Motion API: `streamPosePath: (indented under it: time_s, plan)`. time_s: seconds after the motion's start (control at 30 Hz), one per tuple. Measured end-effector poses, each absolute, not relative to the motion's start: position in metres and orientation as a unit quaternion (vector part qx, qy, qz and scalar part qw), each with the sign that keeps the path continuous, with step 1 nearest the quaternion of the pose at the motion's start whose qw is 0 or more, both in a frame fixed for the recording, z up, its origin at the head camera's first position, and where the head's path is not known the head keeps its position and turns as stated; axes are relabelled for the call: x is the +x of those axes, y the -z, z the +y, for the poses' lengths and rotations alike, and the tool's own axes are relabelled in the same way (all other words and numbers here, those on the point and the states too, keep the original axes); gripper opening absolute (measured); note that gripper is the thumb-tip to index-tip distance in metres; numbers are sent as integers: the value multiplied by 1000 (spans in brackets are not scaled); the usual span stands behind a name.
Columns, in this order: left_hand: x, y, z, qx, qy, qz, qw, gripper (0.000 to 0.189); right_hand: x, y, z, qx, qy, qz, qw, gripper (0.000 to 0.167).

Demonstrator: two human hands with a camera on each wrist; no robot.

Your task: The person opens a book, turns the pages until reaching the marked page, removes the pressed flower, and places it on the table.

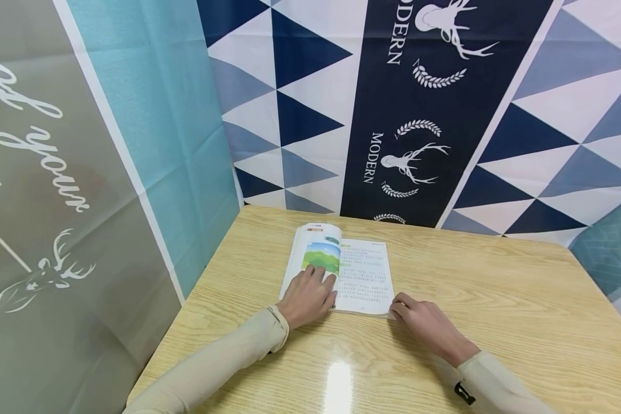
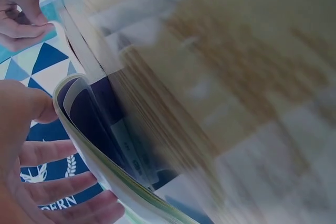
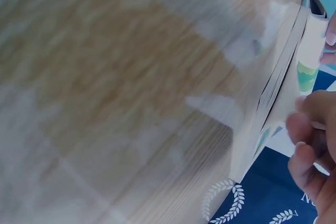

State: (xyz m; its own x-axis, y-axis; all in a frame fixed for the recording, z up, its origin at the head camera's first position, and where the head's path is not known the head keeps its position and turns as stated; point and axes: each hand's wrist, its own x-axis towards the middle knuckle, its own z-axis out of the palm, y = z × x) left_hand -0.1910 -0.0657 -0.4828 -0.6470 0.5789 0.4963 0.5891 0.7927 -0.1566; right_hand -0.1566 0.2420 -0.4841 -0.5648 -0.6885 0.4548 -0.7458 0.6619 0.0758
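Observation:
An open book (image 1: 364,276) lies on the wooden table, a green hill picture on its left page (image 1: 323,253) and lines of text on its right. My left hand (image 1: 309,296) rests on the lower left page with fingers spread near the fold; in the left wrist view its thumb (image 2: 39,103) touches the book's bottom edge. At the lower right corner my right hand (image 1: 428,322) pinches the page edge between thumb and curled fingers. In the right wrist view, the right hand (image 3: 317,150) is partly cut off by the frame.
The wooden table (image 1: 497,287) extends widely to the right of the book. Patterned cloth (image 1: 310,115) hangs behind the table's far edge, and a grey and blue cloth (image 1: 83,230) stands along its left side. Glare (image 1: 338,385) shows near the front.

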Motion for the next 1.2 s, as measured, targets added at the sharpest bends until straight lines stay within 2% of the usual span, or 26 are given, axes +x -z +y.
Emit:
streamPosePath:
  time_s: [0.07, 0.13, 0.3, 0.37, 0.43, 0.6, 0.67, 0.73, 0.83, 1.0, 1.2]
  plan:
    - [-192, 485, -65, -321, 6, -906, 274, 26, -157, 484, 243, 416, -72, -876, 235, 8]
    - [-192, 486, -64, -318, 0, -908, 274, 31, -157, 484, 244, 423, -82, -870, 240, 19]
    - [-190, 486, -58, -304, -33, -915, 261, 50, -158, 482, 243, 427, -109, -862, 251, 5]
    - [-189, 485, -56, -298, -51, -919, 253, 58, -159, 480, 242, 422, -123, -859, 261, 21]
    - [-188, 485, -53, -294, -66, -921, 248, 64, -160, 478, 242, 417, -135, -856, 274, 22]
    - [-187, 485, -49, -292, -85, -916, 262, 74, -161, 469, 241, 407, -147, -847, 307, 6]
    - [-187, 486, -48, -290, -89, -913, 272, 77, -160, 466, 240, 406, -144, -845, 316, 23]
    - [-187, 486, -47, -287, -94, -911, 279, 77, -160, 463, 238, 405, -141, -843, 324, 38]
    - [-187, 487, -46, -282, -95, -912, 282, 68, -161, 460, 235, 400, -139, -841, 336, 46]
    - [-188, 487, -45, -268, -86, -920, 273, 48, -161, 457, 235, 375, -151, -846, 349, 39]
    - [-189, 482, -48, -250, -69, -927, 270, 53, -159, 464, 240, 353, -140, -870, 315, 21]
